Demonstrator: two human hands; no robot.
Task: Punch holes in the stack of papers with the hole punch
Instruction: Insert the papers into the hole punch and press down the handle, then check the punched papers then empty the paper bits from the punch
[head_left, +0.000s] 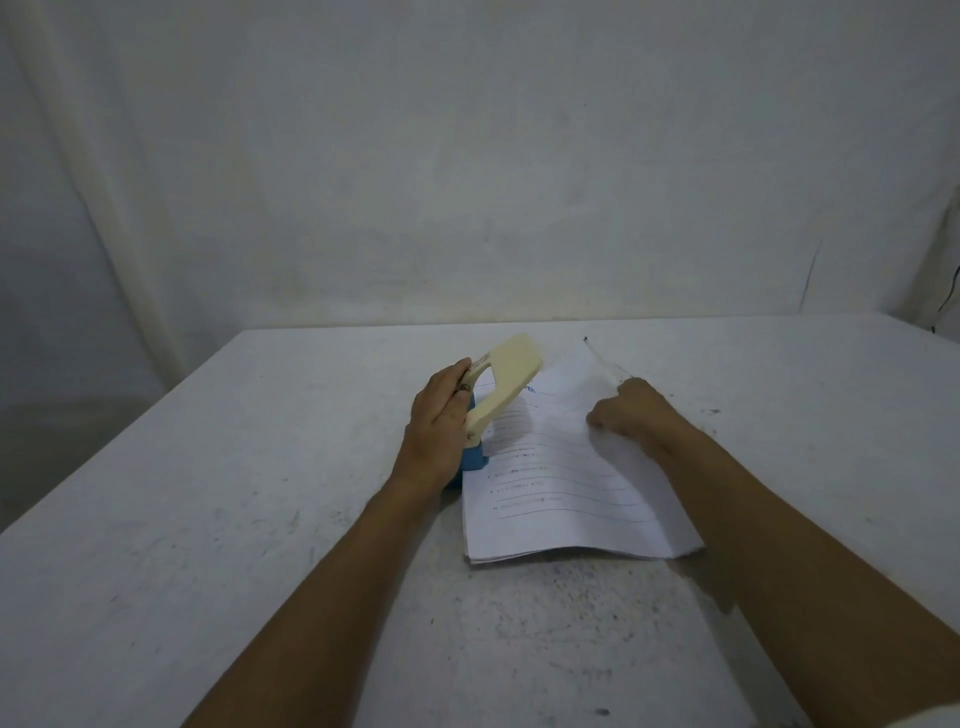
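A stack of lined white papers (566, 499) lies on the table in front of me, its far right corner curled upward. The hole punch (506, 387), with a cream lever raised and a blue base (110, 457) partly hidden, sits at the stack's left edge. My left hand (441, 421) grips the punch from its left side, fingers wrapped on the body near the lever's hinge. My right hand (631, 410) rests on the stack's upper right part with fingers curled down onto the paper, pressing it.
The white table (260, 519) is scuffed and speckled, with dark marks near its front middle. A white cloth backdrop hangs behind the far edge. A dark cable runs down at the far right.
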